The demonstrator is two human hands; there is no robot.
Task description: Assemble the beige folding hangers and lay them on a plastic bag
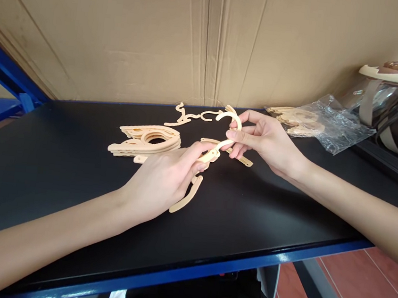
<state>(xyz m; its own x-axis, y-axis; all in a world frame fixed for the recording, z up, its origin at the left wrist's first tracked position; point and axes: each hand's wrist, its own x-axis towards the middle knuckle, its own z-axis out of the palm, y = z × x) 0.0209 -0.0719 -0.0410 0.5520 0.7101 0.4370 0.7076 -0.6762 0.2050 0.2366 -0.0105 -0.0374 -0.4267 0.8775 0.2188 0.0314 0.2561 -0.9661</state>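
Both hands hold one cream plastic folding hanger point(239, 120) above the black table. My right hand point(257, 136) pinches the curved hook between thumb and fingers. Wrapped round the jointed end below the hook is my left hand point(168, 174), which hides part of the arms. A curved cream hanger arm point(186, 197) shows beneath the left fingers; whether it joins the held piece I cannot tell. Left of the hands lies a stack of folded hangers point(146, 141). Another cream hanger arm point(244, 160) rests on the table under the right hand.
Several loose cream hanger parts point(183, 118) lie behind the hands. At the right, a clear plastic bag point(340, 126) lies beside more folded hangers point(296, 116). Cardboard point(133, 33) stands along the back. A blue frame edge point(207, 275) runs along the front of the table.
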